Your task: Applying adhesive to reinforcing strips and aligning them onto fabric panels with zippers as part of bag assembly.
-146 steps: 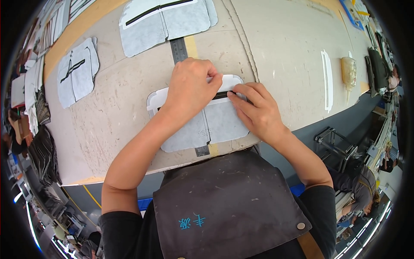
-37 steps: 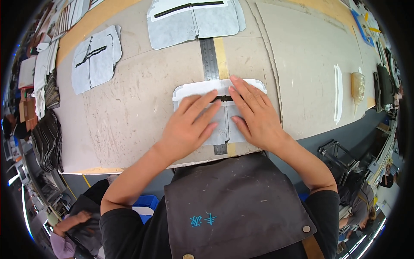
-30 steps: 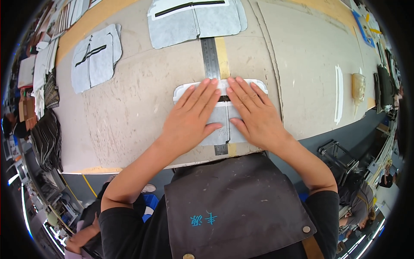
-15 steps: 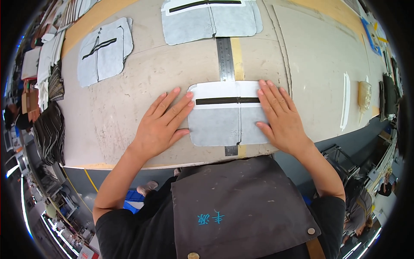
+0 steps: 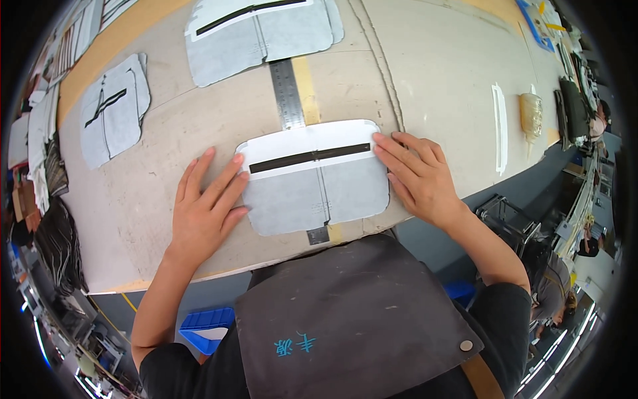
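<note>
A pale grey-blue fabric panel (image 5: 286, 199) with rounded corners lies flat on the table in front of me. Across its white upper band (image 5: 345, 136) runs a black strip (image 5: 312, 156), and a seam goes down its middle. My left hand (image 5: 207, 206) rests flat with fingers spread, its fingertips touching the panel's left edge. At the right edge lie the fingertips of my right hand (image 5: 420, 176), slightly bent and apart from the thumb. Under the panel, a metal ruler (image 5: 287, 96) and a yellow tape strip (image 5: 306, 86) stick out above and below.
More such panels lie stacked at the back (image 5: 229, 56) and at the far left (image 5: 116, 120). To the right are a white strip (image 5: 500, 130) and a yellowish bottle with a nozzle (image 5: 531, 116). Dark folded fabric (image 5: 58, 246) hangs at the table's left edge.
The whole view has turned, so the table's things appear shifted left and tilted. My right hand has slid off the panel's top to its right edge; my left stays at the left edge.
</note>
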Motion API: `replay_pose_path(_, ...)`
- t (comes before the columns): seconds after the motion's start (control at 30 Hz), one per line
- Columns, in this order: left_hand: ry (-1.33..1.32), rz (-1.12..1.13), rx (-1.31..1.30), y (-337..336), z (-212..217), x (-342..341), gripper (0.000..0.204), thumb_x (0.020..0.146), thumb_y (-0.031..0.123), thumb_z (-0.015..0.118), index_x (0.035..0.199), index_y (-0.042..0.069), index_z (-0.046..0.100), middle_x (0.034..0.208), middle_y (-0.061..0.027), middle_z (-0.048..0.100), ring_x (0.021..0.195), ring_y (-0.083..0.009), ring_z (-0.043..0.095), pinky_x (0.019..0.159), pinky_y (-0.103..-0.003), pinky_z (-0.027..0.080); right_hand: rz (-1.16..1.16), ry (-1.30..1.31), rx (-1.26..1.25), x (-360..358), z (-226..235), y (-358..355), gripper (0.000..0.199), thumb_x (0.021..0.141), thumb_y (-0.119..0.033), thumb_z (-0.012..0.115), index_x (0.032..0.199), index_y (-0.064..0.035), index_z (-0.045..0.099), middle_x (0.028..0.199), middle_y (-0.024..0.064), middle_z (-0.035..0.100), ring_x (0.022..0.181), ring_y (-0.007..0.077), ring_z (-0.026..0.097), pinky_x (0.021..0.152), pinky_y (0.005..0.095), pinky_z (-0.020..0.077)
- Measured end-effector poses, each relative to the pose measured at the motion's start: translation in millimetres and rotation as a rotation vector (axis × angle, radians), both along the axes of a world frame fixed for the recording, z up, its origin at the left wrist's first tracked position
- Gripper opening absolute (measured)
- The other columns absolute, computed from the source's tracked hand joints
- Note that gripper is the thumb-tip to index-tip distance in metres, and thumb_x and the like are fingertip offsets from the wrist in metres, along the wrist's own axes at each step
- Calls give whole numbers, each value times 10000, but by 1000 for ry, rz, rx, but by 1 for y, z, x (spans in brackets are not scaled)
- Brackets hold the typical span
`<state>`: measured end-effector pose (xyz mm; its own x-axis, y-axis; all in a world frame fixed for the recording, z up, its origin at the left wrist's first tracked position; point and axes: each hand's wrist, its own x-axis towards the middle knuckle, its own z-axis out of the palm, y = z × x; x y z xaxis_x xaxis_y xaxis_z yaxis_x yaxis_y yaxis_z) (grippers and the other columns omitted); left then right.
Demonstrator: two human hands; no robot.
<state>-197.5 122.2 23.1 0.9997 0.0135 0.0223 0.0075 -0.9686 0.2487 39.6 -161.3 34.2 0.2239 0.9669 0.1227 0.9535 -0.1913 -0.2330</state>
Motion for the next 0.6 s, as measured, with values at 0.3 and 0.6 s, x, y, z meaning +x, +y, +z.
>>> replay_pose_path(0.3,-5,30,-26,-7,3,4,459,752,194,744,1178,65,635,1452,-43,499,1369,-374,368,1100,-523,333,-34,-31,69,-2,-4,9,393,716,-12,677,1108,-30,654,1288,49,588,1111,237,540,898,359,429)
replay_pose_path(0.6,-249,80,-264,-19,6,34,396,750,19,723,1139,27,650,1188,-123,598,1116,-347,537,918,-435,473,-83,-30,119,-8,-12,6,395,700,-5,664,1093,-41,664,1280,37,578,1105,248,525,891,357,436)
